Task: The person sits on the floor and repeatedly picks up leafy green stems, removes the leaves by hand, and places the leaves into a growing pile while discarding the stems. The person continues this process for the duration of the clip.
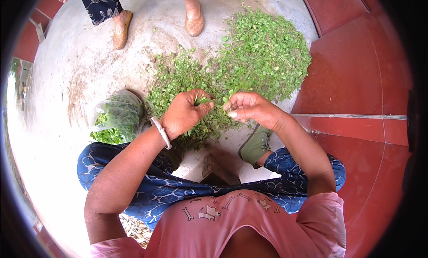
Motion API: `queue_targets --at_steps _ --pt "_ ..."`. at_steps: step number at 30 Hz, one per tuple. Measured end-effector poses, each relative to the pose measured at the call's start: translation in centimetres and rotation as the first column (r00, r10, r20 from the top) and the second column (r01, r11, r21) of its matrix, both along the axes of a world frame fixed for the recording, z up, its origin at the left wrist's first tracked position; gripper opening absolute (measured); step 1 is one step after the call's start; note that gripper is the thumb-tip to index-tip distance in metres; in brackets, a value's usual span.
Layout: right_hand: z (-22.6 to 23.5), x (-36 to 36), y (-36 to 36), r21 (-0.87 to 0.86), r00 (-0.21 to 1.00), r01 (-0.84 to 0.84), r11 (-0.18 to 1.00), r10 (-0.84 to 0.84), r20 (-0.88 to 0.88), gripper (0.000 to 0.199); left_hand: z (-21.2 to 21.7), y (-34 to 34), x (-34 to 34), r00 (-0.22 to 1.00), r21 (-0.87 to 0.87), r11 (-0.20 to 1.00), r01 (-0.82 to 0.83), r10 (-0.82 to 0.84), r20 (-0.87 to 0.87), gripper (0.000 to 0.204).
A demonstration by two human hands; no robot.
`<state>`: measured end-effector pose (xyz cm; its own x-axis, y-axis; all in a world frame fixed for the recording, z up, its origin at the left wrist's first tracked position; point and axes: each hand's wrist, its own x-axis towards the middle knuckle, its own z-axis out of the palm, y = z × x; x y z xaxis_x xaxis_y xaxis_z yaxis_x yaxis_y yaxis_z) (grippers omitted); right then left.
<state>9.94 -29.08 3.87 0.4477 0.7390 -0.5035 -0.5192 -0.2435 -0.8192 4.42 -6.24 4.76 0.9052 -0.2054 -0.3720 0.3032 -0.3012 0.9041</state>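
My left hand (186,112) is closed around a small bunch of green stems (201,99), whose ends stick out past the thumb. Close beside it, my right hand (250,108) pinches a leafy green sprig (228,99) between thumb and fingers. Both hands are held above a wide heap of leafy greens (263,53) spread over the concrete floor. The kind of plant is too small to tell. A white bangle circles my left wrist.
To the left of my left forearm stands a clear plastic bag (119,113) stuffed with greens. Red tiled steps or wall (347,75) rise on the right. Another person's feet in tan shoes (194,24) are at the far side. My green shoe (257,144) rests by the heap's near edge.
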Motion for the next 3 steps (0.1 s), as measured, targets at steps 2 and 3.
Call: queue_targets --at_steps 2,3 --pt "0.10 -0.45 0.48 -0.032 0.998 0.052 0.998 -0.051 0.029 0.035 0.13 0.06 0.09 1.000 -0.005 1.000 0.025 -0.025 -0.004 0.018" --pt "0.22 -0.80 0.88 -0.047 0.996 0.078 0.996 -0.076 0.045 0.036 0.16 0.13 0.19 0.999 -0.007 0.999 0.037 -0.037 -0.005 0.019"
